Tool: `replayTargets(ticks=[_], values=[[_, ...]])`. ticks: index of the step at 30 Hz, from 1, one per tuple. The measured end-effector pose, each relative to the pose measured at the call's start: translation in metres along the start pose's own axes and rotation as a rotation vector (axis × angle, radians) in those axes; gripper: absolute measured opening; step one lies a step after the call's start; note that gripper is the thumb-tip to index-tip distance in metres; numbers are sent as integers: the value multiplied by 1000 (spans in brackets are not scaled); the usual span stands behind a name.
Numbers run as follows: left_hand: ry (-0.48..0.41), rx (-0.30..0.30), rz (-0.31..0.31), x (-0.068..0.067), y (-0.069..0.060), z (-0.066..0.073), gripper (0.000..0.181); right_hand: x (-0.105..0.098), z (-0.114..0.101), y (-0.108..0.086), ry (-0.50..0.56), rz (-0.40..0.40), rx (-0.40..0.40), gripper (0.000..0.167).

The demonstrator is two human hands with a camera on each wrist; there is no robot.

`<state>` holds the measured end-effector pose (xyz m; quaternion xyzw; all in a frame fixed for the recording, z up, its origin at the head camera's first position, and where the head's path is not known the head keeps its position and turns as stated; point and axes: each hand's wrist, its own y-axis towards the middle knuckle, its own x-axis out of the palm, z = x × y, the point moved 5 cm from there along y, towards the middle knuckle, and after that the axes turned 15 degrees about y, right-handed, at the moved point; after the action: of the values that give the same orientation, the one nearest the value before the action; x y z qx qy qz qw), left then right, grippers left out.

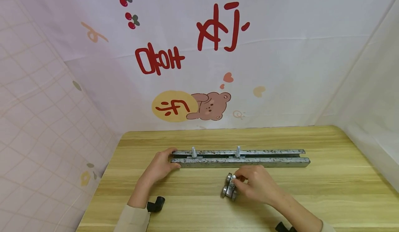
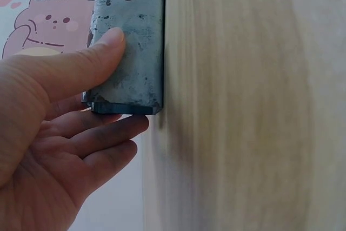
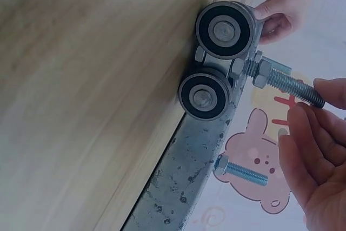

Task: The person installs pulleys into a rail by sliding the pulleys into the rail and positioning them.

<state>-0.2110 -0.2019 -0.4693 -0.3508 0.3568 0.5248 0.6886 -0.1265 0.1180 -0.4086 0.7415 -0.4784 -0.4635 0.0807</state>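
Observation:
A galvanized steel channel rail (image 1: 265,163) with dark specks lies across the wooden table. Two threaded bolts (image 1: 238,151) stand up from its slot, one left and one near the middle. At the rail's left end my left hand (image 1: 160,166) grips it, the thumb on the near side wall and the fingers around the far side and end. My right hand (image 1: 257,183) pinches the threaded bolt of a wheeled trolley (image 1: 230,191) between thumb and fingertips. The trolley's wheels (image 3: 205,97) have dark seals, and nuts sit on its bolt. It is in front of the rail, apart from it.
A black elbow-shaped piece (image 1: 156,204) lies beside my left forearm. Another black piece (image 1: 282,227) is partly hidden at the bottom edge near my right forearm. Printed white cloth (image 1: 280,69) hangs behind the table (image 1: 193,194) and at both sides.

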Motion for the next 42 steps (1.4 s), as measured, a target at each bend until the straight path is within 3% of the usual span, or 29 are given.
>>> replayTargets(ticks=[23,29,42], values=[[15,6,0,-2,1,4,69,-15,7,-10,-95,175,-22,18],[8,6,-1,-1,1,4,69,-20,9,-13,-139,184,-6,18],[5,3,5,0,-1,2,69,-28,14,-19,-133,190,-16,18]])
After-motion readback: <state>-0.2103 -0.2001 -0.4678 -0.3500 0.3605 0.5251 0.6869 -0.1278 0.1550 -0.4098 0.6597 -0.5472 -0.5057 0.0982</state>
